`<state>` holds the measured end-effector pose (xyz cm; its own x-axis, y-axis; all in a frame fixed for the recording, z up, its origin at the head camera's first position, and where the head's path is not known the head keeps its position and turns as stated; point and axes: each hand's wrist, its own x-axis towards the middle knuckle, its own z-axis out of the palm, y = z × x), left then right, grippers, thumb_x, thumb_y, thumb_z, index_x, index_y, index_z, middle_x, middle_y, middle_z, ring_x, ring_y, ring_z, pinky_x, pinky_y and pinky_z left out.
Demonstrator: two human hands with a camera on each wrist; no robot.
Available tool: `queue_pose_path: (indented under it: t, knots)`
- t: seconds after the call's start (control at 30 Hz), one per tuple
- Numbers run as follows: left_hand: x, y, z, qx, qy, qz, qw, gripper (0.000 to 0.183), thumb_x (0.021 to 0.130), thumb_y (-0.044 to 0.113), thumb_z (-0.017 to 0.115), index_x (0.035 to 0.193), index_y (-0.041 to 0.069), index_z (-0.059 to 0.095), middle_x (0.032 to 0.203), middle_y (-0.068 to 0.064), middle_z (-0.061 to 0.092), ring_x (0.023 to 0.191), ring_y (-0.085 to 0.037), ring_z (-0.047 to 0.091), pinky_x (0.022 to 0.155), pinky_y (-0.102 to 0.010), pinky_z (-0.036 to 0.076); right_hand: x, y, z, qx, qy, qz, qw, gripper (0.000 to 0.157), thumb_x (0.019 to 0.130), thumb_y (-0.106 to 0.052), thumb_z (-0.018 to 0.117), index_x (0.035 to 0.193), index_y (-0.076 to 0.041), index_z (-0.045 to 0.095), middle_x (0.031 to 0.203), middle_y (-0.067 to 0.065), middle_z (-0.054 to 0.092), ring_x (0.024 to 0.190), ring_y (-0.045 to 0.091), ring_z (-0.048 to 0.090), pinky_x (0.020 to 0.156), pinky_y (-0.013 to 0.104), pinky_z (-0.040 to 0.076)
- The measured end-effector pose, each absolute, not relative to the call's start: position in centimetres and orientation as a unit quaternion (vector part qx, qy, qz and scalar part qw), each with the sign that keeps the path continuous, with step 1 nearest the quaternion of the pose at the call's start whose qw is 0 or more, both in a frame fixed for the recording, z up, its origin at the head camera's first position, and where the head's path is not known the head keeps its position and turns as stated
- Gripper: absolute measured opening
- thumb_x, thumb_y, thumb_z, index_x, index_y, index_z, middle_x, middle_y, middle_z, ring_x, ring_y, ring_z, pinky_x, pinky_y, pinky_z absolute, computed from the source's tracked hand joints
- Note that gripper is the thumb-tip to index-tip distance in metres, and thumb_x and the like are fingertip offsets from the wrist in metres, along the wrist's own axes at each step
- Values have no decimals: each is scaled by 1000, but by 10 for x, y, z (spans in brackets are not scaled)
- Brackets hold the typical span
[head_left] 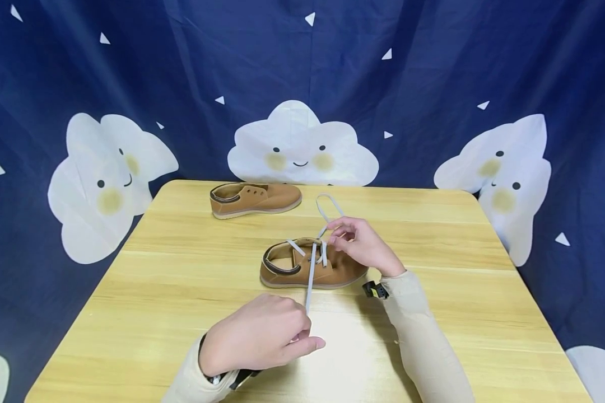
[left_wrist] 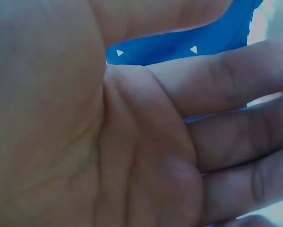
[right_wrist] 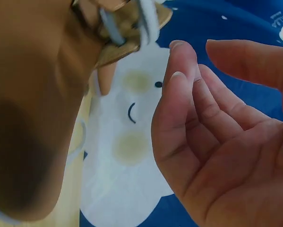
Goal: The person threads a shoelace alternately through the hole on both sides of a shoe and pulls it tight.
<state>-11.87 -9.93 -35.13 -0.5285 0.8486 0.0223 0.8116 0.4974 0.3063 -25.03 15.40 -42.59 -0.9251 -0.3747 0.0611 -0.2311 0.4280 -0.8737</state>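
A brown lace-up shoe (head_left: 344, 272) stands on the table with its toe to the right. A pale grey shoelace (head_left: 311, 280) runs taut from its eyelets down to my left hand (head_left: 259, 333), which holds the lace in front of the shoe. The left wrist view shows the palm and fingers, with the fingertips out of frame. Over the toe end hovers my right hand (head_left: 363, 243), fingers loosely bent. In the right wrist view a gap separates thumb (right_wrist: 250, 59) and fingers, with nothing between them. Another stretch of lace loops onto the table behind the shoe.
A second brown shoe (head_left: 277, 198), its eyelets unlaced, stands at the back edge of the wooden table (head_left: 181, 280). Beyond it hangs a dark blue curtain (head_left: 262, 61) with white clouds and triangles.
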Motion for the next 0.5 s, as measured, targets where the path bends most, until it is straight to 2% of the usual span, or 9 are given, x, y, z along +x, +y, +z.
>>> queue_pose_path:
  t: [0.17, 0.3, 0.4, 0.5]
  knots:
    - [-115, -103, -349, 480, 862, 145, 74, 54, 105, 44, 55, 57, 24, 45, 58, 17, 35, 55, 4, 35, 51, -14, 28, -254, 159, -432, -191, 875, -443, 48, 19, 97, -2, 65, 116, -1, 70, 103, 16, 73, 90, 27, 69, 79, 33, 55]
    - [-111, -106, -346, 480, 865, 136, 61, 54, 106, 45, 54, 57, 24, 45, 58, 16, 35, 55, 4, 35, 51, -15, 28, -258, 164, -438, -208, 884, -411, 73, 25, 98, -2, 64, 122, 1, 69, 116, 20, 71, 100, 31, 68, 86, 39, 57]
    - [-109, -109, -343, 478, 866, 139, 49, 52, 106, 45, 53, 58, 26, 47, 59, 16, 36, 56, 4, 34, 52, -14, 28, -259, 167, -442, -232, 896, -363, 102, 32, 97, -6, 68, 128, 2, 67, 128, 20, 68, 110, 33, 65, 96, 46, 54]
    - [-108, -113, -340, 472, 867, 153, 41, 50, 106, 44, 53, 60, 26, 50, 60, 17, 37, 56, 4, 32, 53, -13, 28, -259, 168, -445, -273, 901, -316, 115, 41, 95, -9, 73, 132, 4, 65, 133, 20, 67, 119, 34, 63, 102, 49, 51]
